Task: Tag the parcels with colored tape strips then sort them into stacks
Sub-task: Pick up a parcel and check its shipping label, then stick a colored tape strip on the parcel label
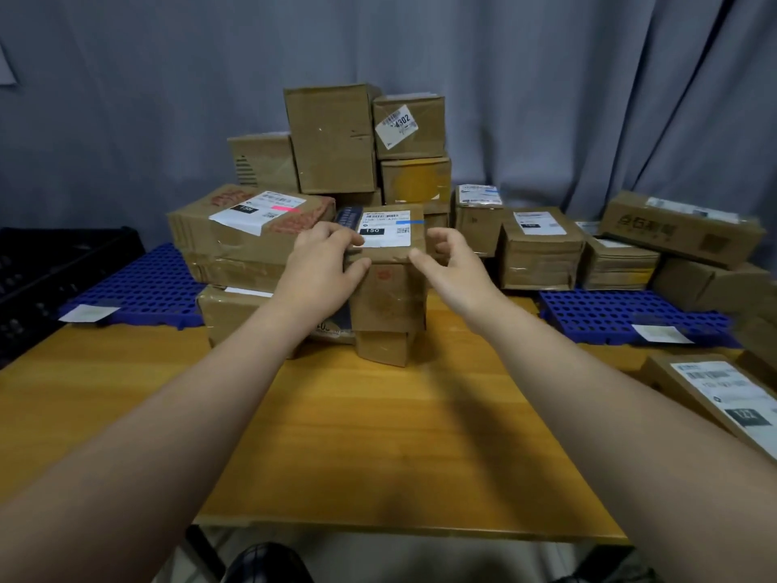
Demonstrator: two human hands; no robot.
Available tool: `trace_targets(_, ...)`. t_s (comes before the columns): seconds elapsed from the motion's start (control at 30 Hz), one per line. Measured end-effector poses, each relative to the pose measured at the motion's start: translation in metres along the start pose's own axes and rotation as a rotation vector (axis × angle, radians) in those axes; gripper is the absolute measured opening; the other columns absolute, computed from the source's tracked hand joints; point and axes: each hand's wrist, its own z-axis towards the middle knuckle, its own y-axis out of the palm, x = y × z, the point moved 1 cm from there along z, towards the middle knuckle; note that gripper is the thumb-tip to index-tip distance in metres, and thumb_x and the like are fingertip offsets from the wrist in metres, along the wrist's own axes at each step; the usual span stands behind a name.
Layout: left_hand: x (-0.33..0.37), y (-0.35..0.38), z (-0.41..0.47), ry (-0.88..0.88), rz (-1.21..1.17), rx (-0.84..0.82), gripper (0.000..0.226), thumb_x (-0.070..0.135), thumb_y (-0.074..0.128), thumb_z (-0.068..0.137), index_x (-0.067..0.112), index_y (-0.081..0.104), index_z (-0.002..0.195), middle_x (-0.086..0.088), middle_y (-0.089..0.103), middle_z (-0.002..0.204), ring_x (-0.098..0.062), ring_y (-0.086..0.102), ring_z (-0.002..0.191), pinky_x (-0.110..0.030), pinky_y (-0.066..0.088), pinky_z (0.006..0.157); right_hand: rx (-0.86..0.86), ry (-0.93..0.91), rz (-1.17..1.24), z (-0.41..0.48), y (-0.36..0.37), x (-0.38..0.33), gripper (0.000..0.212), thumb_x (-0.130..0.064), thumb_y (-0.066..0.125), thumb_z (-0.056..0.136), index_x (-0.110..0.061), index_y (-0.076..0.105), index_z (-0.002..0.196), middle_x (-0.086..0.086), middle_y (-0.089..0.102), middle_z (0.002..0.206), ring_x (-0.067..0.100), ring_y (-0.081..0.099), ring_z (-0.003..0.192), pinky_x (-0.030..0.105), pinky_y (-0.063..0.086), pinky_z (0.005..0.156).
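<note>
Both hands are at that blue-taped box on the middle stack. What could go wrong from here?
1. The blue-taped box tops a narrow stack whose bottom box looks smaller than those above; a nudge could topple it.
2. Only the left hand grips; the right hand is open beside it, so a lift could tilt the box.
3. The blue tape strip overhangs the label edge and might peel.
</note>
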Motion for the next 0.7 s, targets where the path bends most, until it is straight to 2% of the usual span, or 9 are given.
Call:
trace_targets(0.1, 0.024, 0.001, -0.003, 0.042, -0.066, 0.004, 0.031, 0.029, 0.056, 0.093, 0.018, 0.058, 0.122, -0.001, 0.047, 0.13, -0.023, 0.034, 0.126, -0.032, 0.027, 0.103, 0.041, 0.006, -0.021, -0.006, -0.018, 0.001, 0.049, -0.032, 0.061, 0.092, -0.019, 0.042, 0.136, 0.002, 0.049, 0.126, 0.013, 0.05, 0.108, 0.029, 0.045, 0.092)
trace_targets(0.2, 0.057, 0.01, -0.01, 0.124, -0.123, 0.002, 0.028, 0.029, 0.056, 0.093, 0.02, 0.059, 0.12, 0.001, 0.049, 0.126, -0.02, 0.036, 0.123, -0.028, 0.028, 0.101, 0.073, 0.009, -0.036, -0.02, -0.045, 0.007, 0.049, -0.025, 0.062, 0.091, -0.016, 0.043, 0.136, 0.003, 0.051, 0.121, 0.012, 0.053, 0.101, 0.026, 0.045, 0.087)
trace_targets(0.3, 0.093, 0.033, -0.018, 0.198, -0.176, -0.033, 0.027, 0.029, 0.057, 0.092, 0.02, 0.061, 0.118, 0.002, 0.051, 0.122, -0.017, 0.041, 0.119, -0.022, 0.028, 0.098, 0.131, 0.041, -0.143, -0.039, -0.085, 0.025, 0.05, -0.024, 0.063, 0.09, -0.013, 0.043, 0.135, 0.006, 0.054, 0.125, 0.018, 0.054, 0.111, 0.032, 0.045, 0.096)
trace_targets(0.4, 0.131, 0.07, -0.029, 0.232, -0.251, -0.129, 0.024, 0.023, 0.061, 0.09, 0.015, 0.064, 0.113, -0.005, 0.056, 0.119, -0.025, 0.047, 0.117, -0.027, 0.03, 0.101, 0.155, 0.208, -0.482, -0.06, -0.134, 0.058, 0.056, -0.034, 0.06, 0.09, -0.015, 0.039, 0.138, 0.011, 0.05, 0.134, 0.029, 0.046, 0.124, 0.039, 0.041, 0.099)
trace_targets(0.5, 0.165, 0.107, -0.045, 0.219, -0.346, -0.242, 0.021, 0.018, 0.063, 0.088, 0.011, 0.066, 0.109, -0.011, 0.058, 0.116, -0.028, 0.051, 0.115, -0.029, 0.032, 0.1, 0.075, 0.481, -0.881, -0.087, -0.183, 0.092, 0.065, -0.047, 0.055, 0.089, -0.013, 0.034, 0.141, 0.015, 0.041, 0.142, 0.036, 0.035, 0.132, 0.045, 0.034, 0.106)
trace_targets(0.6, 0.187, 0.138, -0.059, 0.171, -0.4, -0.342, 0.022, 0.017, 0.063, 0.089, 0.01, 0.065, 0.11, -0.012, 0.058, 0.117, -0.026, 0.051, 0.113, -0.024, 0.032, 0.094, -0.029, 0.691, -1.03, -0.114, -0.218, 0.12, 0.077, -0.058, 0.054, 0.085, -0.013, 0.032, 0.143, 0.014, 0.034, 0.149, 0.035, 0.03, 0.137, 0.048, 0.023, 0.114)
trace_targets(0.7, 0.196, 0.161, -0.068, 0.137, -0.42, -0.42, 0.022, 0.018, 0.062, 0.09, 0.012, 0.064, 0.111, -0.012, 0.056, 0.118, -0.025, 0.05, 0.115, -0.023, 0.032, 0.094, -0.137, 0.713, -1.064, -0.127, -0.232, 0.134, 0.08, -0.064, 0.055, 0.082, -0.021, 0.03, 0.145, 0.014, 0.021, 0.155, 0.038, 0.02, 0.141, 0.056, 0.014, 0.115)
